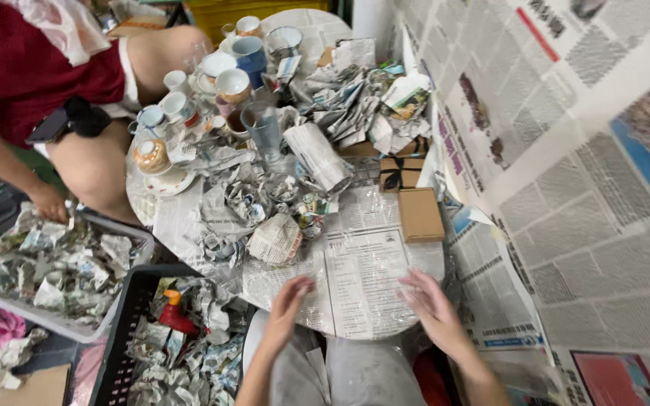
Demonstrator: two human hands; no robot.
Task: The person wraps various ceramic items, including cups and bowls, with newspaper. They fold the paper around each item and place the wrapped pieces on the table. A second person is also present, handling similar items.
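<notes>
My left hand (289, 302) and my right hand (432, 302) rest flat, fingers apart, on a sheet of newspaper (360, 278) spread over the near edge of a round table (138, 201). Neither hand holds anything. Just beyond my left hand lies a paper-wrapped bundle (275, 239). A small brown cardboard box (420, 213) sits past my right hand. Cups and mugs (233, 84) and a clear glass (265, 131) stand at the far side among crumpled newspaper (347, 105).
A person in a red top (31, 68) sits at the far left, one hand (48, 203) down by a grey tub of wrapped pieces (58, 267). A black crate (126, 323) of wrapped items stands near left. Newspaper sheets (566, 150) cover the right.
</notes>
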